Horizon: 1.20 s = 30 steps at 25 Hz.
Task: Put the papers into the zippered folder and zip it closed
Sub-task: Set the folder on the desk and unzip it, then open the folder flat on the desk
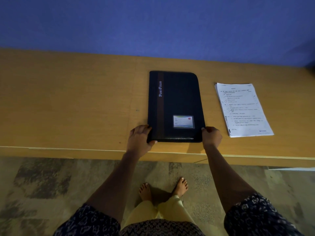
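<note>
Item count: one black zippered folder [177,103], one stack of white printed papers [243,111], two hands, two bare feet [146,191]. The black zippered folder lies closed and flat on the tan wooden table [68,99], near the front edge, its long side running away from the person. The stack of white printed papers lies on the same table to the right of the folder, apart from it and slightly skewed. The left grip [139,138], a bare hand, has its fingers curled round the folder's near left corner, with the thumb on the near edge. The right grip [211,136] clasps the near right corner in like manner. The zip cannot be made out in the dim light, and the sheets in the stack cannot be counted. Both near corners of the folder are covered by the hands. Legible writing: "PORTFOLIO" in white capitals along a brown vertical stripe [160,106] on the cover. A small label card [183,121] sits in a clear pocket low on the cover. Its lines are too small to read, as is the print on the top sheet. A blue wall [153,23] stands behind the table.
</note>
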Each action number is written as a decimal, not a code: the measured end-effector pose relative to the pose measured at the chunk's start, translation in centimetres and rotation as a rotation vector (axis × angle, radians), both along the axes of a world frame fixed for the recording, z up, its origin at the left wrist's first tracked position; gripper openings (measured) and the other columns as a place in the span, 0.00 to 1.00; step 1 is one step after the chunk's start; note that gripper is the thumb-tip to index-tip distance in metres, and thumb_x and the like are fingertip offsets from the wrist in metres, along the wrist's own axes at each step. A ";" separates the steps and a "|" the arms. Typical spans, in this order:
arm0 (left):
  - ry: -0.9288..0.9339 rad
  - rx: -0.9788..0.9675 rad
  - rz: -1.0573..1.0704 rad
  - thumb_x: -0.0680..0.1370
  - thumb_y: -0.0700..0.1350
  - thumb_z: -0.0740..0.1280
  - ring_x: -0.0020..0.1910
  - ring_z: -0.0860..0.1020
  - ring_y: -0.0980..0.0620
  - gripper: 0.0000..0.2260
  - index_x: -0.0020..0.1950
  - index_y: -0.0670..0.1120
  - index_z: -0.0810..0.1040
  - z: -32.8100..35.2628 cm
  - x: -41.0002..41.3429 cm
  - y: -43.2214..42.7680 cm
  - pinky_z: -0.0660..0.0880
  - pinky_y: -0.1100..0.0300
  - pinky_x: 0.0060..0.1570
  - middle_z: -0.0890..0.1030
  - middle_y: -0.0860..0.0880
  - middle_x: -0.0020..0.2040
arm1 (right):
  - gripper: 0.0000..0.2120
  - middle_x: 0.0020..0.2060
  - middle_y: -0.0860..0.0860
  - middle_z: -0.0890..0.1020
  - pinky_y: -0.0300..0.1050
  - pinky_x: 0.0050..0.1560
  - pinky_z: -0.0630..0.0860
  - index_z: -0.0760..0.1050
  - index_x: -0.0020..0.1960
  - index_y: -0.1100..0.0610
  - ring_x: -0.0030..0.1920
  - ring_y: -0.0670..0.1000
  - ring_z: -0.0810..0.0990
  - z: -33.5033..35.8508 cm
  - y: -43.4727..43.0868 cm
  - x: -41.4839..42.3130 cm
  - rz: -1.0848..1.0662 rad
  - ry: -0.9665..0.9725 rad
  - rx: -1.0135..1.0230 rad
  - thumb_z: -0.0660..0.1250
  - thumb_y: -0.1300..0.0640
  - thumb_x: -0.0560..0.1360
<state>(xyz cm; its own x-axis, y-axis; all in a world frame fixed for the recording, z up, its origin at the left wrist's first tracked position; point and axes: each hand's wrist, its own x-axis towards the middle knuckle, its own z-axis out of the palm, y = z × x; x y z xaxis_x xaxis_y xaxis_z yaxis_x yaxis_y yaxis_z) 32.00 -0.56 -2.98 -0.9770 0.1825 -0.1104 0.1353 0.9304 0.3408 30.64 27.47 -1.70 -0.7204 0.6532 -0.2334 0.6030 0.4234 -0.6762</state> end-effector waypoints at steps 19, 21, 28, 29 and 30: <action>0.277 0.333 0.168 0.74 0.53 0.70 0.52 0.80 0.48 0.23 0.66 0.46 0.72 3.5 2.1 3.4 0.79 0.55 0.41 0.76 0.47 0.61 | 0.11 0.32 0.49 0.83 0.42 0.39 0.78 0.81 0.34 0.52 0.35 0.46 0.81 13.2 -11.5 0.1 -0.037 0.663 -0.765 0.69 0.62 0.73; 0.280 0.403 0.233 0.74 0.49 0.70 0.49 0.81 0.47 0.21 0.64 0.44 0.74 3.5 2.2 2.3 0.80 0.54 0.40 0.77 0.47 0.60 | 0.07 0.33 0.53 0.82 0.41 0.33 0.75 0.83 0.38 0.58 0.34 0.49 0.78 13.6 -13.4 -0.3 0.098 0.670 -0.746 0.69 0.63 0.73; 0.314 0.612 0.413 0.77 0.46 0.69 0.45 0.81 0.47 0.13 0.58 0.41 0.77 3.5 3.1 0.2 0.81 0.49 0.39 0.81 0.46 0.52 | 0.07 0.41 0.54 0.85 0.34 0.41 0.76 0.83 0.49 0.60 0.42 0.50 0.83 8.4 -15.2 -0.5 0.348 0.419 -0.361 0.69 0.58 0.76; 0.307 0.648 0.445 0.77 0.46 0.69 0.45 0.81 0.48 0.13 0.58 0.41 0.77 3.3 3.2 -0.1 0.81 0.50 0.40 0.81 0.46 0.51 | 0.07 0.44 0.54 0.85 0.29 0.42 0.74 0.83 0.51 0.61 0.45 0.51 0.83 7.1 -14.5 -0.2 0.363 0.370 -0.264 0.69 0.59 0.76; 0.296 0.686 0.490 0.77 0.47 0.69 0.46 0.81 0.49 0.12 0.57 0.41 0.77 3.2 3.2 -0.4 0.81 0.51 0.42 0.82 0.46 0.50 | 0.08 0.47 0.55 0.84 0.28 0.45 0.74 0.82 0.54 0.61 0.48 0.53 0.83 5.8 -13.6 0.1 0.385 0.316 -0.172 0.67 0.61 0.77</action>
